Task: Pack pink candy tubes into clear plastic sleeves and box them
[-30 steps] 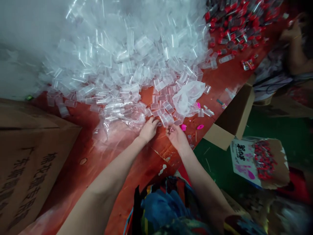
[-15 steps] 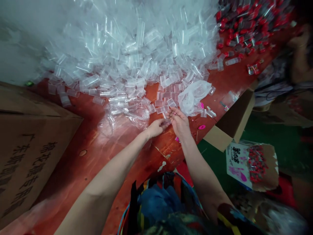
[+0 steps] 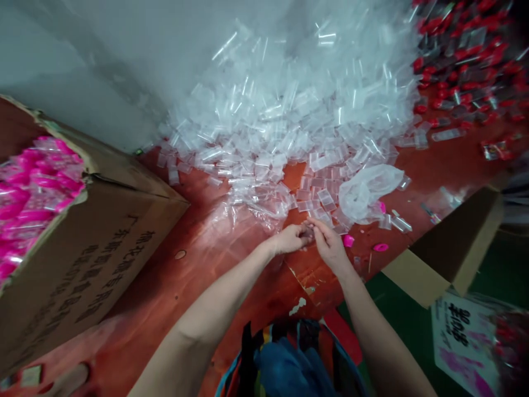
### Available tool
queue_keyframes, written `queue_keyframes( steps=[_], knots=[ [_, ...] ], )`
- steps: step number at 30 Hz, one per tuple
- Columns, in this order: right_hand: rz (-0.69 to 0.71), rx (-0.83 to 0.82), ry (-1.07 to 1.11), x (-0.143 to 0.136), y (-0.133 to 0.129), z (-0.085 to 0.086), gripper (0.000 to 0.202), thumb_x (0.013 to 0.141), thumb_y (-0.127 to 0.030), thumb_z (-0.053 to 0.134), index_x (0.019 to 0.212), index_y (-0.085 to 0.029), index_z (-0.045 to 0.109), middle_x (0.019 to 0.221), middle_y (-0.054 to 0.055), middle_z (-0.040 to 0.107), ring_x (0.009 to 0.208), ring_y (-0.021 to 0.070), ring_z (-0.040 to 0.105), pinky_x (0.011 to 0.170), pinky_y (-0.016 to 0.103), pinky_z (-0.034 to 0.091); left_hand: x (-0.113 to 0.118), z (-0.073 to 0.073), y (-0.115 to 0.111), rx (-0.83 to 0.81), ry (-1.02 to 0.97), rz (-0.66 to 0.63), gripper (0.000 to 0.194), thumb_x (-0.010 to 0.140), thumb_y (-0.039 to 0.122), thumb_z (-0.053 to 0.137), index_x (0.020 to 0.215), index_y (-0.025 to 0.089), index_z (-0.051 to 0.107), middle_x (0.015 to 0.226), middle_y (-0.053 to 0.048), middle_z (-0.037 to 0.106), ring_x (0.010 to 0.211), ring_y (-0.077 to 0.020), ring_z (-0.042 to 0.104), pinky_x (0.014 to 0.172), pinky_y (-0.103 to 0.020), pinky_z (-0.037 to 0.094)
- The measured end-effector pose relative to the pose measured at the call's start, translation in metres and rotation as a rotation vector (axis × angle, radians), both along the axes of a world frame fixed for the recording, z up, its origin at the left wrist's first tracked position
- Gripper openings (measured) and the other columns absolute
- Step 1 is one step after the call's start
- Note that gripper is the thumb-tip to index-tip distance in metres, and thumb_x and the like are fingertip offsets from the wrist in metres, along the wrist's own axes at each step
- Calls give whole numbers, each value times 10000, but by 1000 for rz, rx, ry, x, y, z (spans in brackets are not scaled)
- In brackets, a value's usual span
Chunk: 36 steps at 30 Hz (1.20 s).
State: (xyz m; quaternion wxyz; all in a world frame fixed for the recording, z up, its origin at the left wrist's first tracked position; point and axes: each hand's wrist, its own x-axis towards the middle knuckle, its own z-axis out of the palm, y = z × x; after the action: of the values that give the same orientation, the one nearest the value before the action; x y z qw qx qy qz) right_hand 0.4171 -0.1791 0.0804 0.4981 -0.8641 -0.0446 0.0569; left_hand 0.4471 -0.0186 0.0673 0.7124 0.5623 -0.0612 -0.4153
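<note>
My left hand (image 3: 290, 239) is closed round a small, dark, see-through item that I cannot make out, over the red table (image 3: 248, 286). Against it, my right hand (image 3: 328, 240) is closed with fingertips pinched at the same item. Just beyond both hands lie clear plastic tubes (image 3: 326, 199) and a crumpled white plastic bag (image 3: 366, 193). Clear plastic film (image 3: 264, 207) rests to the left of them. A pink cap (image 3: 348, 240) sits beside my right hand, and a pink ring (image 3: 381, 247) lies farther right.
A large pile of clear tubes (image 3: 289, 110) leans against the wall. At the left stands a carton (image 3: 119, 248) holding pink-capped items (image 3: 37, 187). Red-capped tubes (image 3: 467, 71) are heaped at the upper right. An open cardboard box (image 3: 417, 275) stands at the table's right edge.
The view has swung left, so the pink items in the left carton now show. My hands remain together, and my right fingers have drawn closer to my left. A pink cap now shows beside my right hand.
</note>
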Motion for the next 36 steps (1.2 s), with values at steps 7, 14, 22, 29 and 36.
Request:
queue_keyframes(
  steps=[7,14,22,29,36],
  knots=[
    [127,-199,-185,-3,20,15,395,1029,-256,367,1365,-213,571,1246,156,644,1149,252,630,1002,476,533,-5,3,9,-70,44,75,59,845,132,575,878,108,617,715,5,605,641,-98,544,689,-269,479],
    [123,-266,-353,-7,33,17,337,1022,-243,405,1281,-146,598,1293,185,637,1270,267,572,1094,494,475,-3,-1,18,-10,-133,164,210,780,119,584,962,126,688,898,-32,693,862,-163,616,900,-320,494],
    [-67,-236,-298,-9,34,-3,336,1034,-301,375,1219,-172,624,1204,148,668,1174,239,613,1062,448,502,-11,-5,-1,162,-335,228,234,800,90,532,971,151,679,937,-57,689,891,-198,613,913,-348,496],
    [-225,-148,-170,-17,22,-11,392,1029,-288,366,1335,-173,583,1331,164,624,1296,246,554,1140,480,438,-18,-14,-21,15,31,419,179,848,140,576,990,157,684,920,-27,705,804,-133,621,818,-264,523],
    [-219,-63,-7,-27,-8,-22,452,993,-247,425,1441,-195,446,1303,155,641,1173,217,659,1010,393,556,-17,-23,-33,57,140,375,156,914,236,565,992,139,659,754,-50,689,606,-149,631,660,-319,565]
  ],
)
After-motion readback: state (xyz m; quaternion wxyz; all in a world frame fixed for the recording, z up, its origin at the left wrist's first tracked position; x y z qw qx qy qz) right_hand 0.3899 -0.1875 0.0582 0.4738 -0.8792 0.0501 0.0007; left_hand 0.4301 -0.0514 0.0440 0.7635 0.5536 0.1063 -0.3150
